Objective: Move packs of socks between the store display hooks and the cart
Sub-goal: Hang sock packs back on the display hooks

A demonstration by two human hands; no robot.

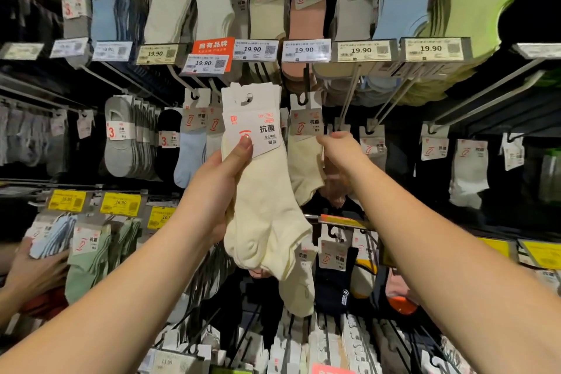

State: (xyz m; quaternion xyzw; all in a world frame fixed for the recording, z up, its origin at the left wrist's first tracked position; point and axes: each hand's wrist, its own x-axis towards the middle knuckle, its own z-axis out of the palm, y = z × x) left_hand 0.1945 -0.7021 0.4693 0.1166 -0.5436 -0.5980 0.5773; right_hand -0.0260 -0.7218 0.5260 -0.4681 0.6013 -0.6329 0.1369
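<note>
head view: left grip (226,167) raised around cream sock pack (264,191)

Bright light on the central sock packs, dark blurred corners, wide-angle bending at the edges.

Matt cloth socks (267,206), paper card (252,121)

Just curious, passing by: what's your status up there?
Left hand grips cream sock pack, off the hooks. Right hand pinches hanging cream pack. Nothing in the way.
</note>
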